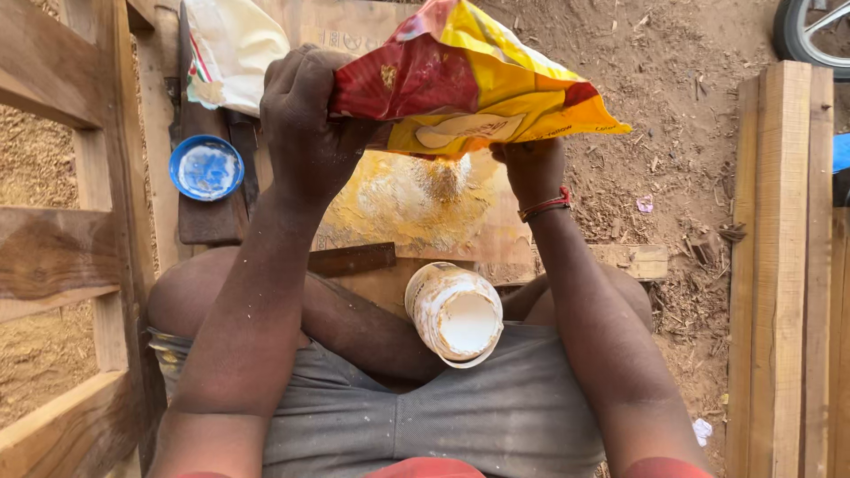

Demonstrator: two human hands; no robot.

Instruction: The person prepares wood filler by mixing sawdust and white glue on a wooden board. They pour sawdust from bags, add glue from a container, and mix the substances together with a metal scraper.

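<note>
Head view, steeply downward, close over lap

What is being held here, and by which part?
Both hands hold a red-and-yellow bag: left hand grips its bunched left end, right hand its lower right edge.

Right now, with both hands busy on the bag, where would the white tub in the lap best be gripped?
Probably around the tub's smeared side wall just below the open rim, coming from above. It rests tilted on the grey shorts with its mouth facing up and right, so the round wall is exposed; the rim edge looks thin and messy.
</note>
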